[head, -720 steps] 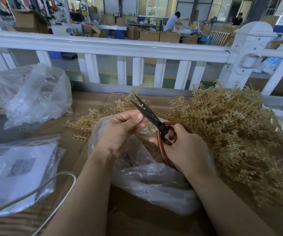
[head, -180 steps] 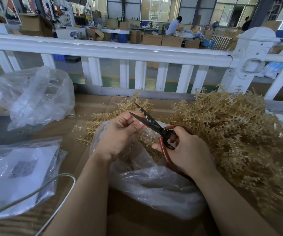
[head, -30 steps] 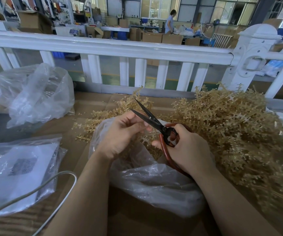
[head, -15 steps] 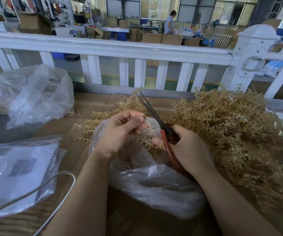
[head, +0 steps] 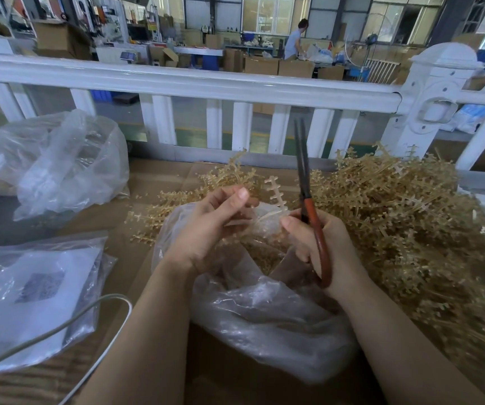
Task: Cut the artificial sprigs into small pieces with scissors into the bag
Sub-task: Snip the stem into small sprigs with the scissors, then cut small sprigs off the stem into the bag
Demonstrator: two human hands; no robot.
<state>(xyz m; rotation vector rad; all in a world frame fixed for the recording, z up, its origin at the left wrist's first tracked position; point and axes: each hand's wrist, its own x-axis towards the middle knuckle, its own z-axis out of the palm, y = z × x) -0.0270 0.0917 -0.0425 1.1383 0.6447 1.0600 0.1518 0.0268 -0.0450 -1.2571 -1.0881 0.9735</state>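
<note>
The right hand (head: 320,247) curls round the red handles of the scissors (head: 308,206), gripping them with the dark blades pressed together and pointing up toward the white railing (head: 194,86). Its thumb and forefinger also seem to pinch the thin stem of a tan sprig (head: 276,197), whose toothed tip stands just left of the blades. The left hand (head: 209,229) hovers over the mouth of the clear plastic bag (head: 270,323), its fingers bent toward the thumb; whether they pinch the same stem or only touch it cannot be told, as the view there is blurred. Small tan cuttings lie inside the bag beneath both hands. The heap of uncut sprigs (head: 405,217) lies on the cardboard (head: 159,176) just beside and behind the bag, on the right. Two other plastic bags (head: 60,159) sit well to the left.
</note>
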